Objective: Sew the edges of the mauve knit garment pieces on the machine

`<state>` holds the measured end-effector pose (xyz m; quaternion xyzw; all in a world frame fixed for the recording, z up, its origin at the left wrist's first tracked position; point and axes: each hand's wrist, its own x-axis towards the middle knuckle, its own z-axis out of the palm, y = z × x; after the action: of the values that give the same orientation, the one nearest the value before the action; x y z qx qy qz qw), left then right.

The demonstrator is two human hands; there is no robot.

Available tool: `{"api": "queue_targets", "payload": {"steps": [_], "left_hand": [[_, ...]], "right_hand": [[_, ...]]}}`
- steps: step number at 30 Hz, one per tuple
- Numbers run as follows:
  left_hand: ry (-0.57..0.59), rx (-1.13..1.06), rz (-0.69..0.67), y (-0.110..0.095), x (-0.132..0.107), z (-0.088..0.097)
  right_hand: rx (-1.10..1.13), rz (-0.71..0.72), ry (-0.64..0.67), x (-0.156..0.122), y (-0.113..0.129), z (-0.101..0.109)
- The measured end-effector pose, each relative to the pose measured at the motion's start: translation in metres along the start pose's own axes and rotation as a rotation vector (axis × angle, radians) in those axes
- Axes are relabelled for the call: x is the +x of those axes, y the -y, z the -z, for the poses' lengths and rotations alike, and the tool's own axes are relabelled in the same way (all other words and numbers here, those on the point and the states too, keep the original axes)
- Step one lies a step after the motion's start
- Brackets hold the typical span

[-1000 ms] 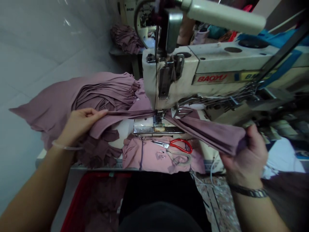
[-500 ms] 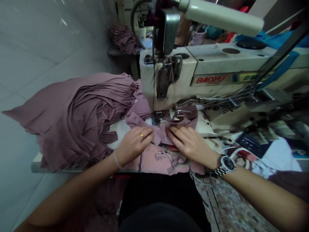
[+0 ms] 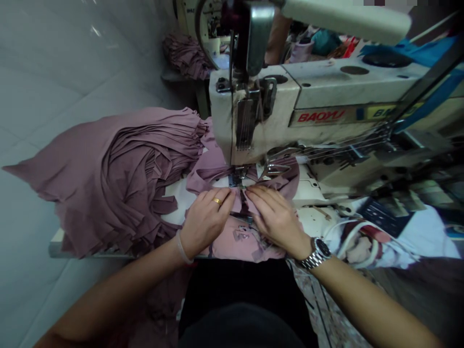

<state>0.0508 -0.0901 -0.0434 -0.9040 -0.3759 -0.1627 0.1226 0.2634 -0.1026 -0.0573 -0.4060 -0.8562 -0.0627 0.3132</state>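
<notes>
A mauve fabric piece [image 3: 203, 175] lies around the needle area of the sewing machine [image 3: 261, 121]. My left hand [image 3: 208, 215], with a gold ring, grips the near edge of that fabric just left of the presser foot [image 3: 237, 179]. On the other side my right hand [image 3: 273, 215], above a steel watch, pinches the same fabric, its fingertips close to the foot. Dark metal, perhaps a tool, shows between the hands; its kind is unclear. Beneath the hands a pink cloth [image 3: 232, 244] covers the table's front. The fingertips are partly hidden in the folds.
A large heap of mauve cut fabric [image 3: 108, 159] fills the table's left side beside a tiled wall [image 3: 54, 72]. Another fabric bundle [image 3: 186, 53] rests behind. Threads run to the machine's right side, where white cloth [image 3: 427, 232] and cords lie.
Both hands have moved closer together and nearer the presser foot, drawing the fabric edges in. The right hand has shifted left, and the camera view has tilted slightly.
</notes>
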Motion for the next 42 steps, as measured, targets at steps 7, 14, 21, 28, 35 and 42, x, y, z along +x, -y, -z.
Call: {"api": "queue_targets", "payload": {"steps": [7, 14, 21, 28, 35, 42], "left_hand": [[0.002, 0.049, 0.06, -0.004, 0.005, 0.001], [0.024, 0.035, 0.025, -0.004, 0.004, -0.001], [0.045, 0.026, 0.025, -0.002, 0.004, -0.001], [0.071, 0.028, 0.022, 0.003, 0.006, -0.001], [0.072, 0.053, 0.025, 0.006, 0.012, -0.001], [0.009, -0.052, -0.103, 0.016, 0.009, 0.004]], "right_hand": [[-0.057, 0.057, 0.047, 0.007, 0.004, -0.004], [-0.151, 0.097, 0.108, 0.006, 0.002, -0.005], [-0.153, 0.099, 0.09, 0.007, 0.001, -0.002], [-0.115, 0.031, 0.119, 0.013, 0.0, -0.004], [-0.132, 0.015, 0.153, 0.023, -0.003, -0.003], [-0.031, 0.032, 0.08, 0.019, -0.006, -0.003]]}}
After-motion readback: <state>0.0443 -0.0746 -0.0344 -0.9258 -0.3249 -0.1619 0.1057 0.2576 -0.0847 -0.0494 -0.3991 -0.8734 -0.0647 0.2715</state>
